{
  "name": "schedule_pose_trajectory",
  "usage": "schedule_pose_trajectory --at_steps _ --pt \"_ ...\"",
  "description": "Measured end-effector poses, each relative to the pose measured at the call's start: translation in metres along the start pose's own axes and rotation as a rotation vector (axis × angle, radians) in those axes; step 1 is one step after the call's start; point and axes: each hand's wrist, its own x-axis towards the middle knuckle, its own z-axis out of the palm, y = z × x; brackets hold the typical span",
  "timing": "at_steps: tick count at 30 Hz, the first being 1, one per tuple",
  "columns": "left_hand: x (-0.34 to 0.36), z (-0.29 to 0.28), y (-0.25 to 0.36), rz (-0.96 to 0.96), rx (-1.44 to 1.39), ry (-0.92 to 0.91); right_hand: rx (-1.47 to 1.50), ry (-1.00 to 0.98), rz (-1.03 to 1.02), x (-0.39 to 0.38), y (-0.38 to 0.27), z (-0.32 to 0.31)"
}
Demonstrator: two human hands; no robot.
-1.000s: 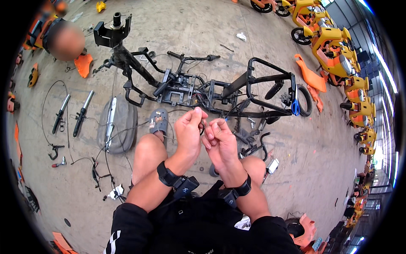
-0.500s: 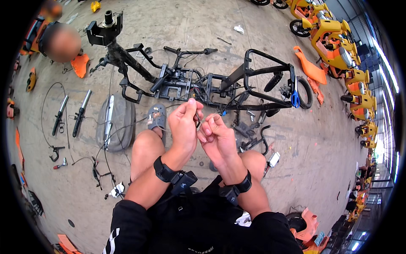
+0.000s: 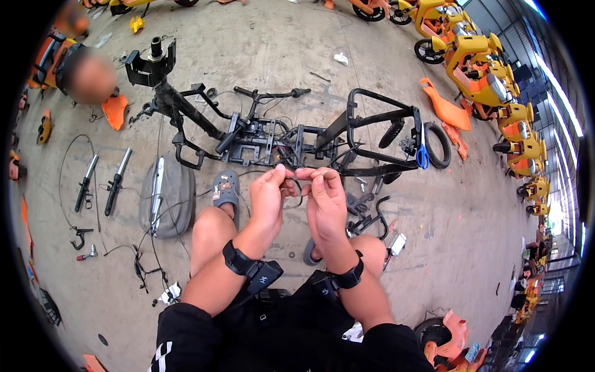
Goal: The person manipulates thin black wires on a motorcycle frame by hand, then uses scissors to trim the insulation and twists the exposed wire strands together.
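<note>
My left hand (image 3: 268, 197) and my right hand (image 3: 325, 201) are raised in front of my knees, close together. A thin black cable (image 3: 300, 193) bends in a small loop between them. The left thumb and fingers pinch it from one side, the right thumb and fingertips from the other. The exact grip point is partly hidden behind the fingers. Just beyond the hands, on the floor, stands a bare black scooter frame (image 3: 197, 116), with loose wiring in its middle. A blue-handled pair of scissors (image 3: 423, 156) hangs at its right end.
Left on the floor are two fork tubes (image 3: 118, 178), a grey plastic shell (image 3: 168, 217) and loose cables (image 3: 137, 263). A tyre (image 3: 439, 146) and orange panel (image 3: 447, 111) lie right. Yellow scooters (image 3: 474, 62) line the right side. Another person (image 3: 59, 65) is at upper left.
The right hand's fingers have straightened and reach toward the left hand, where they were curled before. The cable's loop between the hands shows more plainly. The whole view has shifted slightly.
</note>
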Motion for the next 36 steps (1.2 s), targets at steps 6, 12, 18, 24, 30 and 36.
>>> schedule_pose_trajectory --at_steps 6,12,18,24,30,36 --pt "-0.002 0.005 -0.003 -0.036 -0.026 0.057 0.289 -0.102 0.250 0.006 -0.001 -0.003" --pt "-0.003 0.011 -0.003 0.133 0.032 0.207 0.390 0.051 0.377 0.006 0.004 0.007" --pt "-0.002 0.011 0.001 0.175 0.046 0.206 0.460 0.009 0.337 -0.001 0.010 0.009" --pt "0.002 0.010 0.001 0.165 -0.042 0.202 0.489 0.003 0.313 -0.001 0.012 0.009" --pt "0.002 0.009 0.003 0.194 -0.073 0.186 0.512 0.016 0.351 -0.004 0.012 0.011" --pt "-0.002 0.013 0.010 0.182 -0.060 0.176 0.510 -0.014 0.329 -0.006 0.014 0.011"
